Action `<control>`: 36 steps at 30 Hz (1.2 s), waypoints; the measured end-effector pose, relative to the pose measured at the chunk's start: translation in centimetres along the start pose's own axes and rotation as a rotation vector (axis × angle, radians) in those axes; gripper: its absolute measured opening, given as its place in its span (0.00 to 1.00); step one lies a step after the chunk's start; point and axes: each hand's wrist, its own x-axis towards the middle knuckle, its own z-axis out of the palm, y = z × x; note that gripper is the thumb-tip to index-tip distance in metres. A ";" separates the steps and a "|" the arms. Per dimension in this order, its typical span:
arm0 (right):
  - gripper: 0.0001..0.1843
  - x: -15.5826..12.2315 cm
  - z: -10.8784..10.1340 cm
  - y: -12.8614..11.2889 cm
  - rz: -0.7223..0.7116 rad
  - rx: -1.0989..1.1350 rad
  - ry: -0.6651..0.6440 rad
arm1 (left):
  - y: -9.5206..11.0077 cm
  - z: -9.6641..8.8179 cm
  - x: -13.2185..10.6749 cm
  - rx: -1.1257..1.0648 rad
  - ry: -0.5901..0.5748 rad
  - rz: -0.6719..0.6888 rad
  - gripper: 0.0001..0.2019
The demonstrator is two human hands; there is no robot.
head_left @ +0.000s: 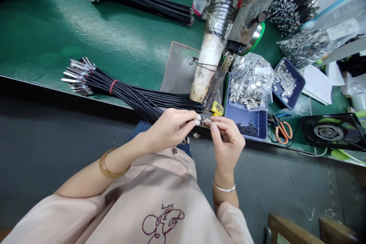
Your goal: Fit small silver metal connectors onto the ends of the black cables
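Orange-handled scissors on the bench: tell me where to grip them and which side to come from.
Grip the scissors by the orange handle loops. They lie flat, with the loops toward the bench's near edge and the blades pointing away, beside the blue tray. Come from the near side, probably with the right hand, which is closer.

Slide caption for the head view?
Left hand and right hand pinch a small metal clip beside bundled black cables and a blue tray.
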 end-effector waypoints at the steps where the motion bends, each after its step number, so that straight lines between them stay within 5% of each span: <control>1: 0.04 0.0 0.1 0.0 0.026 0.028 -0.029 | 0.0 -0.1 0.1 -0.047 -0.017 -0.047 0.08; 5: 0.03 0.1 0.7 0.1 0.103 0.138 -0.103 | 0.0 -0.6 0.4 -0.169 -0.087 -0.169 0.10; 15: 0.03 0.0 1.4 0.3 0.140 0.188 -0.105 | -0.6 -0.6 0.2 -0.216 -0.133 -0.223 0.12; 19: 0.03 -0.2 1.3 0.4 0.073 0.127 -0.105 | -0.6 -0.7 0.4 -0.219 -0.156 -0.221 0.13; 24: 0.12 -0.7 1.4 0.2 -0.278 -0.201 -0.034 | -0.6 -0.9 0.5 -0.229 -0.201 -0.221 0.13; 28: 0.07 -0.6 1.5 0.2 -0.128 -0.048 -0.087 | -0.8 -1.5 0.6 -0.318 -0.248 -0.215 0.09; 31: 0.04 -0.2 1.3 0.2 0.024 0.064 -0.063 | -0.8 -1.6 0.6 -0.411 -0.200 -0.244 0.06; 36: 0.11 -0.1 0.8 -0.1 -0.178 -0.050 0.165 | 0.0 -0.8 0.4 -0.479 -0.031 -0.408 0.05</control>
